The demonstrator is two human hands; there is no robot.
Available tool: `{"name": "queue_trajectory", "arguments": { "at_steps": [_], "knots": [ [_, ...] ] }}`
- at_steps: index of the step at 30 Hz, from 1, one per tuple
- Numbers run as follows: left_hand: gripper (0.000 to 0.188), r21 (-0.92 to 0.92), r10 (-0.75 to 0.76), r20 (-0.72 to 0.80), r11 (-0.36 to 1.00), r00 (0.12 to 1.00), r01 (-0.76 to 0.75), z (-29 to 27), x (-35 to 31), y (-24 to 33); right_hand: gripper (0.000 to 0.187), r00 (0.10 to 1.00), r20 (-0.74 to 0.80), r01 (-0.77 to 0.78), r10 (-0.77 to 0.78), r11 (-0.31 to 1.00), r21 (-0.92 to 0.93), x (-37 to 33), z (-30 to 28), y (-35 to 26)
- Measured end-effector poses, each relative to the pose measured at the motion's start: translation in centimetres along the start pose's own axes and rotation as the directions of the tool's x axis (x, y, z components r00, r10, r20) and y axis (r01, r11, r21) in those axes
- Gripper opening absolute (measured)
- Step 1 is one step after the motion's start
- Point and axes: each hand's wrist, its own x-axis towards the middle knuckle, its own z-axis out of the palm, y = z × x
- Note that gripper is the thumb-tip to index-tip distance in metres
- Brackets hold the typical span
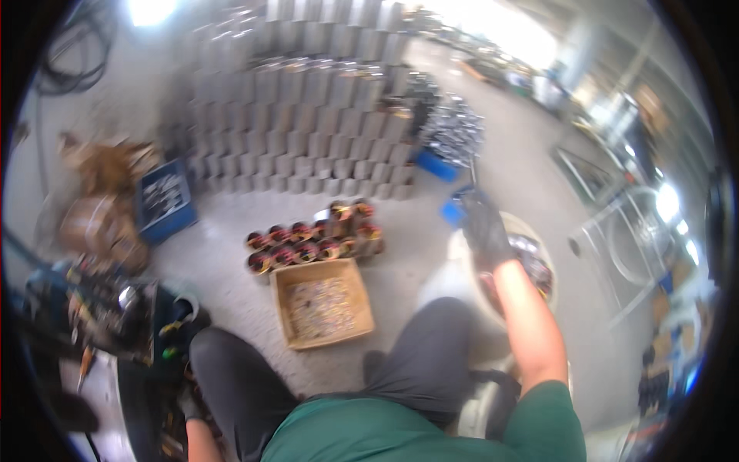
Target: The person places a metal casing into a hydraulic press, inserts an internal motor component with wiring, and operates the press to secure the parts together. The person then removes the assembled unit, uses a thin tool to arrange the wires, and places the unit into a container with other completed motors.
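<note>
My right hand, in a dark glove, reaches forward over the left part of a round white bucket. Motion smears its fingers. A small blue object shows beside the fingertips; I cannot make out its kind or whether the hand holds it. Inside the bucket lie dark and reddish metal parts. My left hand, in a grey glove, is low at the left, beside my left thigh and below the dark bench machine. Its fingers are mostly hidden.
A shallow cardboard box of small pieces sits on the floor ahead. Behind it stand cylinders with copper-coloured windings and tall stacks of grey metal cylinders. A blue crate is left; a silvery parts heap is beyond my right hand.
</note>
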Motion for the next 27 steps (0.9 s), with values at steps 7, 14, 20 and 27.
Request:
{"name": "queue_trajectory", "arguments": {
  "at_steps": [7, 14, 20, 27],
  "knots": [
    [0.026, -0.057, 0.324, 0.239, 0.946, 0.915, -0.320, 7.2, 4.0, 3.9, 0.040, 0.949, -0.184, 0.071, -0.255, 0.744, -0.664, 0.3, -22.9, 3.9],
    [0.024, -0.224, 0.738, 0.142, 0.673, 0.659, -0.705, 12.4, 2.2, 23.0, 0.046, 0.907, -0.402, -0.420, 0.125, 0.313, -0.852, -2.2, -25.8, 6.0],
    [0.026, -0.505, 0.532, 0.292, 0.792, 0.795, -0.344, 22.8, -6.6, 37.3, 0.049, 0.942, -0.208, -0.294, 0.263, 0.346, -0.891, -4.4, -30.2, 8.9],
    [0.033, -0.580, 0.505, 0.528, 0.801, 0.682, -0.145, 33.0, -11.4, 36.2, 0.044, 0.931, -0.364, -0.348, 0.003, 0.299, -0.888, -7.2, -26.4, 8.5]
  ]
}}
